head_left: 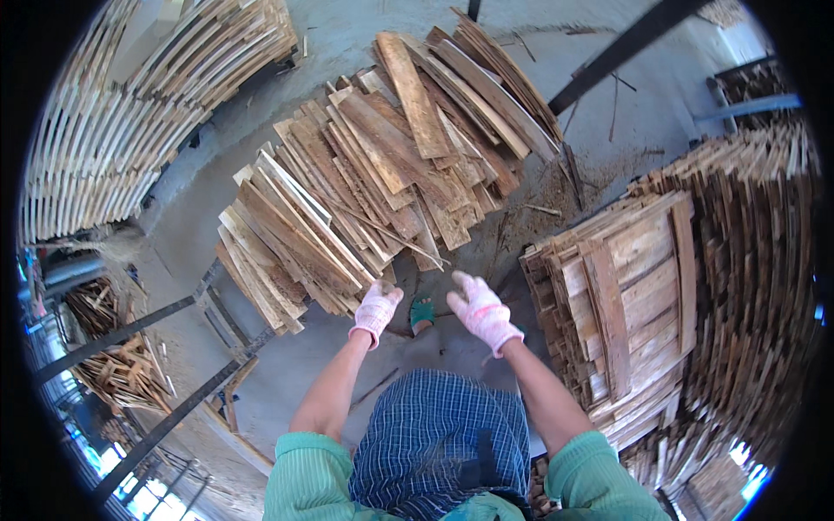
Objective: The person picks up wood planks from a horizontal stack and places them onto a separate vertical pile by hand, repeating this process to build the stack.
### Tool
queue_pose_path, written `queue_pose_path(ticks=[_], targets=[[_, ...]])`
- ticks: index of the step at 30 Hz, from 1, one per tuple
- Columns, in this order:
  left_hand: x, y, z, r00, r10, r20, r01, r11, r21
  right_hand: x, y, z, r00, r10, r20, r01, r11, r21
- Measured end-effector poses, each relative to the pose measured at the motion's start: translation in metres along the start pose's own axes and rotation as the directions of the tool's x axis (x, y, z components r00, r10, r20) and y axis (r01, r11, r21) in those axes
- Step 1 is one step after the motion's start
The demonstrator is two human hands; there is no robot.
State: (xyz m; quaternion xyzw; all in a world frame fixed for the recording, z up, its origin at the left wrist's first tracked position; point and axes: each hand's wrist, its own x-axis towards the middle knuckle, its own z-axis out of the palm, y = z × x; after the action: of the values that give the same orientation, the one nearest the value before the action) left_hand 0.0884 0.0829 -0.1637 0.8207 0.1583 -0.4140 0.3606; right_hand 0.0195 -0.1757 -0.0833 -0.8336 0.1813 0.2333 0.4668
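Note:
Both hands wear pink-and-white work gloves. My left hand (pixel 378 311) is just in front of the near ends of a long heap of rough wooden boards (pixel 373 174), fingers slightly bent and apart; whether it touches a board, I cannot tell. To its right, my right hand (pixel 482 313) hovers over the floor with thumb and fingers spread, holding nothing. The boards lie overlapping in a slanting row, their ends uneven. A thin wooden strip (pixel 387 230) lies across the boards near my hands.
At right stands a stack of wooden panels (pixel 638 291) with cross battens, beside tall stacked slats (pixel 751 286). More slats (pixel 148 113) are piled far left. A dark metal frame (pixel 217 313) stands at left; a dark post (pixel 621 56) slants at upper right. Scraps litter the floor.

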Motion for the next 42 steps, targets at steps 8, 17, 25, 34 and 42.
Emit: queue_pose_path(ticks=[8,17,25,34,42], targets=[[0.107,0.074,-0.006,0.976,0.104,-0.193,-0.117,0.991,-0.057,0.219,0.026,-0.057,0.986,0.134,-0.097,-0.141,0.988,-0.070],[0.251,0.142,0.002,0.746,-0.253,-0.615,0.388,0.917,0.092,0.395,-0.048,-0.045,0.937,0.350,0.012,-0.350,0.936,0.039],[0.241,0.214,0.003,0.729,-0.397,-0.558,0.368,0.914,-0.169,0.392,-0.049,-0.037,0.955,0.296,0.005,-0.296,0.955,0.007],[0.247,0.191,-0.005,0.771,-0.381,-0.510,-0.069,0.746,-0.662,0.407,-0.025,-0.034,0.937,0.349,-0.007,-0.345,0.928,0.144],[0.247,0.173,-0.004,0.945,-0.238,-0.225,0.042,0.769,-0.638,0.406,-0.020,-0.047,0.940,0.316,0.128,-0.341,0.877,0.337]])
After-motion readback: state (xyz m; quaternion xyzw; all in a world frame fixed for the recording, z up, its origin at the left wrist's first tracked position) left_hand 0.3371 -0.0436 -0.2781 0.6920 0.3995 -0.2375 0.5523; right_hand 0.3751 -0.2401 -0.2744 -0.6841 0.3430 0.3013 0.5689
